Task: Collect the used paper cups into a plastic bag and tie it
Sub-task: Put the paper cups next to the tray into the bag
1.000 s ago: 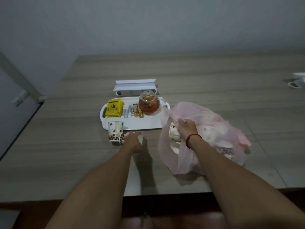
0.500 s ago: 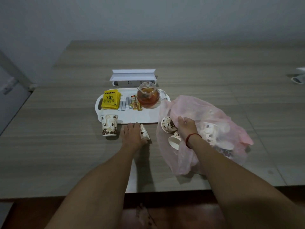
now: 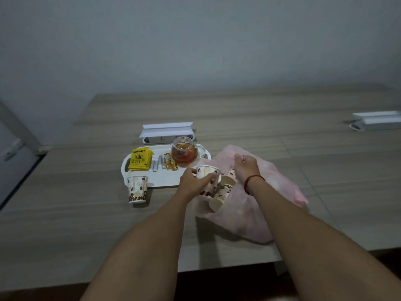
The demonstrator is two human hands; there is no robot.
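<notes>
Mid-collection: my left hand [image 3: 191, 184] is wrapped round a brown-spotted white paper cup [image 3: 207, 177] at the mouth of the thin pink plastic bag [image 3: 245, 213], centre-right of frame. My right hand [image 3: 247, 168] pinches the bag's upper edge to hold it open. At least two matching cups [image 3: 225, 190] lie inside; exact count unclear through the film. Left to do, as I judge it: drop this cup in, fetch the last upright cup [image 3: 137, 189] on the grey wood-grain counter [image 3: 65, 213] by the front edge of the white plastic tray [image 3: 165, 181], left of centre, then tie the bag, not yet begun.
</notes>
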